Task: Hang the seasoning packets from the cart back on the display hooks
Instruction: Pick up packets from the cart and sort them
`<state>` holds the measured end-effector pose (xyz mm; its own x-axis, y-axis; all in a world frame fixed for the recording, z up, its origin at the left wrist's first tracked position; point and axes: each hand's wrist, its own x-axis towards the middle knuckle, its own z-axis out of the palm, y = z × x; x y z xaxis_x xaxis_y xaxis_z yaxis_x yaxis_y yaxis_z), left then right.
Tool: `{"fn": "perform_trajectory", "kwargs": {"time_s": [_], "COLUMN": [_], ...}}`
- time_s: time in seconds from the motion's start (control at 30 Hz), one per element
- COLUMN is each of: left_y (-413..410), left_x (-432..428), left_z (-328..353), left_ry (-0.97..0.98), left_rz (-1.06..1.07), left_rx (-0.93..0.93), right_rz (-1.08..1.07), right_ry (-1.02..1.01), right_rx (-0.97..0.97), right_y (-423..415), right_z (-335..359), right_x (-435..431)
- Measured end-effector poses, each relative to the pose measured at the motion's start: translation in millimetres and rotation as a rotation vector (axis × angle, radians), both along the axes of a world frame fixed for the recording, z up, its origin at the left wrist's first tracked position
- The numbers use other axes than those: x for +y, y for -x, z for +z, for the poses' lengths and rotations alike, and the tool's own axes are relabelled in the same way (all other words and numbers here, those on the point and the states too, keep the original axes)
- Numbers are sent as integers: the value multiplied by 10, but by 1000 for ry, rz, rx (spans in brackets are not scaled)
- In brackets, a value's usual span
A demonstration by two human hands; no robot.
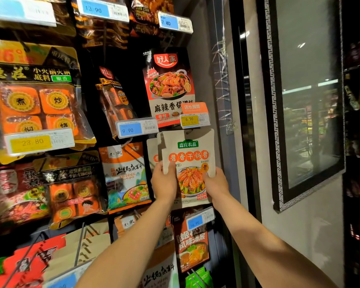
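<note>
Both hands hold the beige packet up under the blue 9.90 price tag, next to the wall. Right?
Not quite. The left hand and right hand do hold the beige packet up next to the wall, but the tag right above it is the yellow 6.90 tag; the blue 9.90 tag hangs further left. The head view shows it.

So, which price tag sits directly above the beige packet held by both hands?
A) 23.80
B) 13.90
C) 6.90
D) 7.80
C: the yellow 6.90 tag sits just above the top edge of the beige packet, which the left hand and right hand hold.
</note>
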<state>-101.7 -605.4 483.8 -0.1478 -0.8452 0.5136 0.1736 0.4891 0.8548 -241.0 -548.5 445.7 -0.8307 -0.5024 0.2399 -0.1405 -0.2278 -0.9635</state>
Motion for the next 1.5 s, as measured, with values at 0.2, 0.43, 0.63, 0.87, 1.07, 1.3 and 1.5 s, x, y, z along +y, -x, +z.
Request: {"fn": "perform_trajectory", "kwargs": {"time_s": [0.2, 0.43, 0.63, 0.87, 1.07, 1.3, 1.5], "left_y": [18, 158, 208, 51, -374, -440, -418], "left_x": [53, 35, 89, 221, 853, 1458, 1765], "left_z": [-329, -293, -388, -508, -783, -2140, -3549], "left_ry": [3, -101, -88, 11, 37, -79, -182], "left_rz": [-43, 25, 17, -44, -27, -201, -525], "left_rx": [-52, 11, 34, -133, -3, -305, -751], "right_rz": [-49, -86, -150, -159, -97, 47, 22], "right_ry": [-78, -145, -192, -223, -174, -313, -619], "right_rx": [83, 153, 221, 275, 223, 123, -114], "right_y": [-7, 10, -45, -256, -629, -898, -928], "right_z": [-188, -109, -152, -158, -397, -1320, -2767], "right_x": [-65, -149, -99, 168, 676, 1606, 2433]}}
